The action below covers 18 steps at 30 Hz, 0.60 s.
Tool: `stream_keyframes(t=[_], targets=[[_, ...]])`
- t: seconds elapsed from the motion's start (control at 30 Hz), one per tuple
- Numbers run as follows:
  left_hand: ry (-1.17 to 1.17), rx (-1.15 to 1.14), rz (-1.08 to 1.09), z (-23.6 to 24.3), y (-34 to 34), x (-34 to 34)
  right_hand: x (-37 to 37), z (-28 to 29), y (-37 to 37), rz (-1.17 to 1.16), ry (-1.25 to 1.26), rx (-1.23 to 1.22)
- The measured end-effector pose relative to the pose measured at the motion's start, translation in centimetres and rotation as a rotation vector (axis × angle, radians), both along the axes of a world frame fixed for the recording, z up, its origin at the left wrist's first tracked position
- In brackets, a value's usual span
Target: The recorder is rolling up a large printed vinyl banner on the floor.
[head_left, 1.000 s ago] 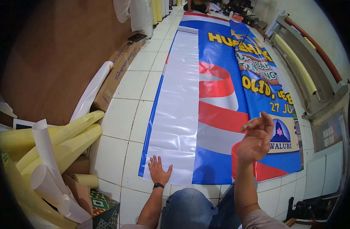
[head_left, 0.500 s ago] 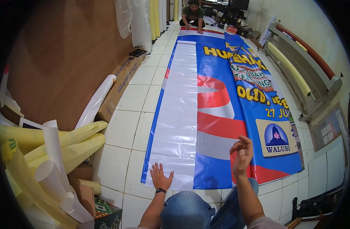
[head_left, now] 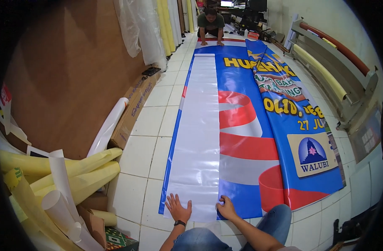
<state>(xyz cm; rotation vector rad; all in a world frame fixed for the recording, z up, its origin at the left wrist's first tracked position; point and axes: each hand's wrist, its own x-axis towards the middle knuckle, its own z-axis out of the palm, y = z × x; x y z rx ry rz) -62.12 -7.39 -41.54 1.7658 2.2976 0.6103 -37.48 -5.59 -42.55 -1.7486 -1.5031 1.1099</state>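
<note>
A long white sheet point(head_left: 193, 138) lies lengthwise over the left part of a large blue, red and white printed banner point(head_left: 248, 146), whose right part is folded over in a long flap with yellow lettering. My left hand point(head_left: 179, 208) rests spread flat on the near end of the white sheet. My right hand point(head_left: 226, 207) is at that sheet's right edge, low by the banner's near border, its fingers bent and pinching the edge. My knees in blue jeans point(head_left: 271, 224) are at the bottom of the view.
A co-worker point(head_left: 211, 25) leans over the banner's far end, both hands down on it. Yellow and white rolls point(head_left: 74, 186), a long cardboard box point(head_left: 131, 108) and a brown board point(head_left: 62, 75) line the left. A roller machine point(head_left: 333, 58) stands along the right wall.
My right hand has come down from above the banner to the white sheet's edge. My left hand stays flat. The co-worker, now more in view, has leaned further onto both hands.
</note>
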Motion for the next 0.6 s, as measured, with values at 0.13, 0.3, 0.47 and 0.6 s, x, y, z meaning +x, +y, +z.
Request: stream_keyframes(t=[0.13,0.3,0.47,0.6], targets=[[-0.038,-0.019,0.196,0.4,0.0,0.3,0.0,-0.6,0.2,-0.109,0.193,-0.073],[0.007,-0.083,0.266,1.0,0.4,0.8,1.5,1.6,0.8,-0.108,0.569,-0.372],[0.014,-0.051,0.276,1.2,0.6,0.4,1.3,1.8,0.2,0.105,0.515,-0.482],[0.060,-0.064,0.234,0.5,0.5,-0.3,1.2,2.3,-0.1,0.256,0.253,-0.395]])
